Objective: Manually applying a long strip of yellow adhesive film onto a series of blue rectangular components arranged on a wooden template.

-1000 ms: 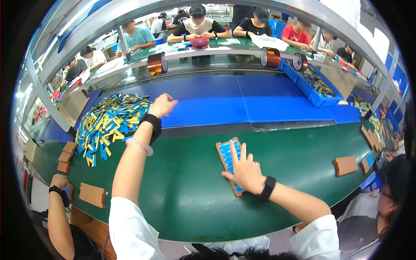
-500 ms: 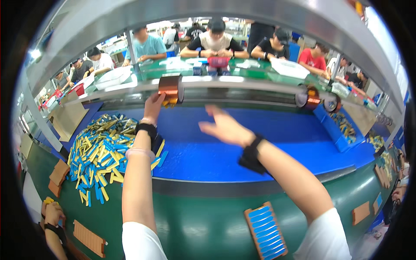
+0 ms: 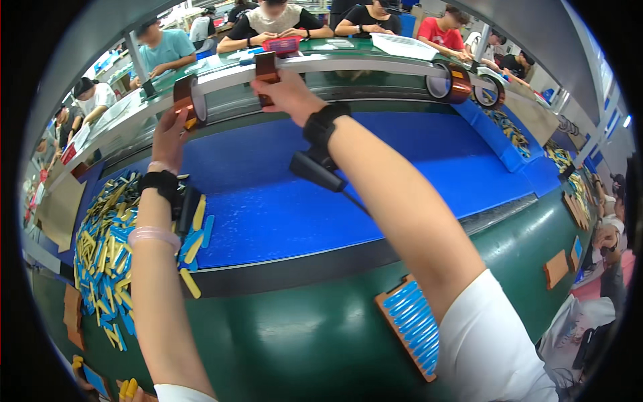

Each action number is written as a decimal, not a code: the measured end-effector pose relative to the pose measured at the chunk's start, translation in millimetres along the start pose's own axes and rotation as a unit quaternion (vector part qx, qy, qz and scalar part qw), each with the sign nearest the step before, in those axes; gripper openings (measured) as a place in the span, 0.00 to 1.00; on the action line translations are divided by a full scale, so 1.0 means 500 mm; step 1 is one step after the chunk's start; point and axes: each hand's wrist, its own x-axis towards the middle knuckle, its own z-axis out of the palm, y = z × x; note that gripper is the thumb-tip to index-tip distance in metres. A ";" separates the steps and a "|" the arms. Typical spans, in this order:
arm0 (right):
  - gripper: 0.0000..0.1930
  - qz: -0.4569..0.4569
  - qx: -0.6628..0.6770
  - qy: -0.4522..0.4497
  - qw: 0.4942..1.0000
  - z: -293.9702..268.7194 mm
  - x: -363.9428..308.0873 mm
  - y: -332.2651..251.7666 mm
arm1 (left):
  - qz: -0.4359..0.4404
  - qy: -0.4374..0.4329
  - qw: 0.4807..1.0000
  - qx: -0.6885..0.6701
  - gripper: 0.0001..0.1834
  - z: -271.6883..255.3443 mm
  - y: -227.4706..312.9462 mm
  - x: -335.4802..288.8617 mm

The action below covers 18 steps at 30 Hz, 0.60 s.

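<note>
- Holding an amber strip (image 3: 266, 69) between thumb and fingers, the right hand (image 3: 291, 95) is hanging over the metal rail (image 3: 375, 65); whether the strip is joining the roll, I cannot tell.
- The left hand (image 3: 171, 134) is lying just below and against an amber tape roll (image 3: 182, 92), its fingers bunching narrowly at the lower edge; how firmly they are gripping, I cannot tell.
- The strip and that roll are sitting near each other, the roll to the left.
- A loaded tray (image 3: 403, 337) is lying well apart from both hands, beside the right forearm on the green table (image 3: 288, 335).
- The strip and roll are looking glossy, thin and see-through brown; the blue mat (image 3: 301, 221) is showing a smooth, shiny surface.
- Flat, round-ended blue and yellow pieces are forming a loose pile (image 3: 107, 248) around the left wrist.
- Three rolls are hanging along the rail: one at the left hand, two more (image 3: 459, 82) farther right.
- One strip and one loaded tray are showing nearby; the pile's pieces are overlapping too much for counting.
</note>
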 end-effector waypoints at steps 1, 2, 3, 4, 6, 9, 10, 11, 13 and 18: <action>0.09 0.019 -0.004 -0.005 1.000 -0.036 -0.013 -0.013 | -0.020 -0.013 1.000 -0.002 0.20 -0.005 -0.005 0.001; 0.11 0.039 -0.030 -0.015 0.999 -0.072 -0.029 -0.023 | -0.020 -0.017 1.000 -0.011 0.21 -0.009 -0.008 0.001; 0.13 0.045 -0.047 -0.038 0.997 -0.105 -0.043 -0.032 | -0.023 -0.005 1.000 -0.019 0.22 -0.010 -0.011 -0.001; 0.13 0.051 -0.055 -0.031 0.997 -0.133 -0.054 -0.039 | -0.009 0.009 1.000 0.000 0.20 -0.006 -0.012 -0.006; 0.15 0.028 -0.079 0.007 0.996 -0.178 -0.073 -0.043 | 0.096 0.119 0.971 0.184 0.18 0.015 -0.009 -0.026; 0.17 0.006 -0.042 0.063 0.997 -0.219 -0.083 -0.039 | 0.376 0.161 0.852 0.326 0.14 0.084 0.005 -0.083; 0.17 0.008 -0.041 0.060 0.997 -0.226 -0.086 -0.035 | 0.329 0.114 0.881 0.319 0.14 0.119 0.011 -0.102; 0.19 -0.024 -0.088 0.086 0.992 -0.230 -0.089 -0.030 | 0.316 0.079 0.892 0.313 0.15 0.156 0.019 -0.117; 0.23 -0.050 -0.131 0.109 0.984 -0.232 -0.098 -0.021 | 0.231 0.018 0.938 0.259 0.17 0.232 0.036 -0.130; 0.32 0.171 -0.019 0.153 0.973 -0.247 -0.120 -0.021 | 0.125 -0.015 0.968 0.218 0.20 0.373 0.056 -0.120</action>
